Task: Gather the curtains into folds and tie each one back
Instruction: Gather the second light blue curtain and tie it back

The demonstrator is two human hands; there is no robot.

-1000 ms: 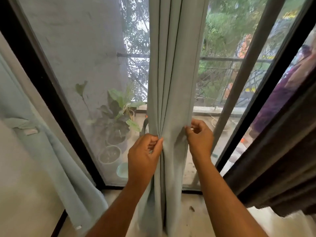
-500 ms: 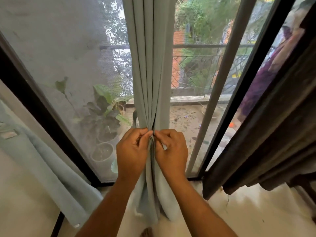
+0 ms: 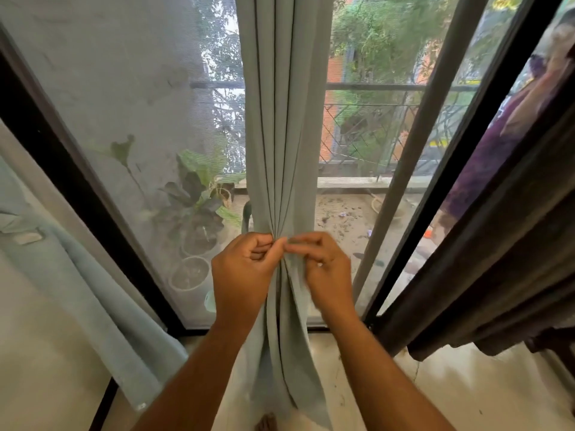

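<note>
Where the wall meets the window at the far left, a second pale curtain (image 3: 93,290) hangs slack, its lower end slanting down to the floor (image 3: 466,396). Just right of it runs the dark window frame (image 3: 77,194), and behind the mesh screen stand potted plants (image 3: 199,206) on the balcony outside. At the centre hangs the pale blue-grey curtain (image 3: 280,119), drawn into narrow vertical folds that converge at one pinch point. The left hand (image 3: 245,272) has its grip closed on the gathered folds from the left, thumb and fingers pressed onto the cloth. Touching it at the same spot, the right hand (image 3: 326,269) also pinches the folds, its fingers slightly blurred. Below the hands the cloth flares out again and reaches the floor. At the far right a dark brown curtain (image 3: 497,259) hangs along the frame.
</note>
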